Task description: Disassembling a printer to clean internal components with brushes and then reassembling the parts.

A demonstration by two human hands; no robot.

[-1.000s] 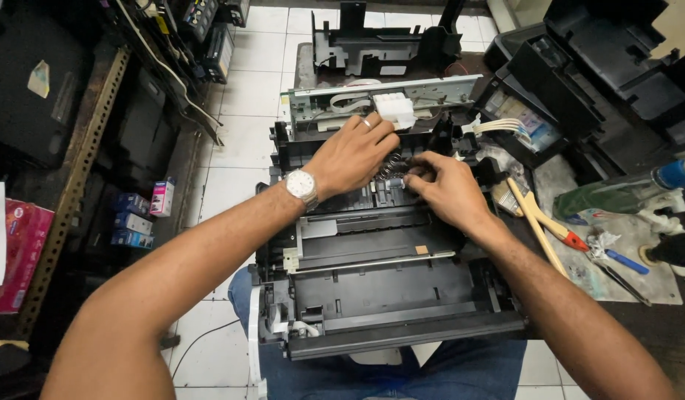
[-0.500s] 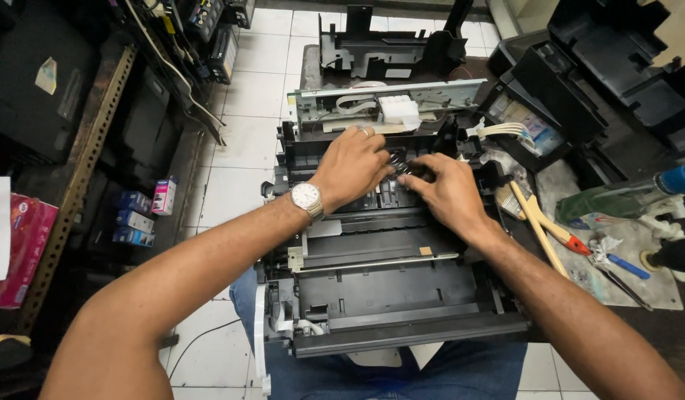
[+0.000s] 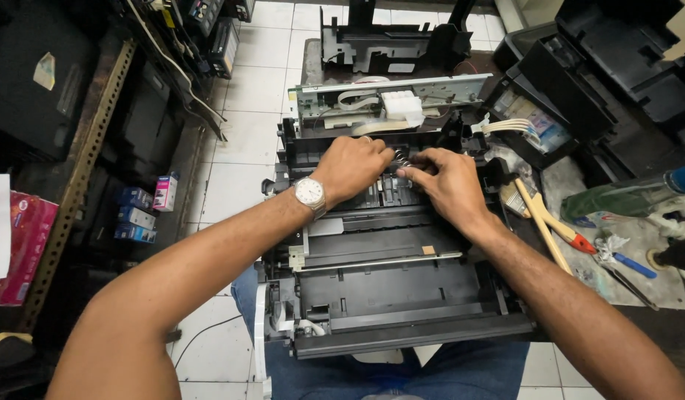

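Working on: an opened black printer (image 3: 387, 296) with its cover off, sitting on the person's lap over a white tile floor (image 3: 239, 141).
Left hand: the left hand (image 3: 353, 167) lies knuckles up on the far middle of the printer, fingers curled down onto the black parts; a silver wristwatch (image 3: 310, 194) is on the wrist.
Right hand: the right hand (image 3: 450, 185) is just right of it, fingertips pinching at a small metal spring (image 3: 400, 158).
Hands together: both hands are very close, almost touching at the spring between them.
Grip: I cannot tell if either hand is really squeezing anything tight.
Far side: a grey metal bar with a white block (image 3: 402, 104) runs across the printer, and white flat cables (image 3: 505, 126) stick out to the right.
Right side: a brush with a wooden handle (image 3: 542, 222), a red-handled screwdriver (image 3: 572, 235) and a blue-handled tool (image 3: 631, 264) lie on a dirty cloth (image 3: 639, 289).
Left side: small ink boxes (image 3: 139, 211) sit on a dark shelf (image 3: 76, 185), with a pink packet (image 3: 20, 244) nearer.
Near side: blue jeans (image 3: 431, 370) show under the printer.
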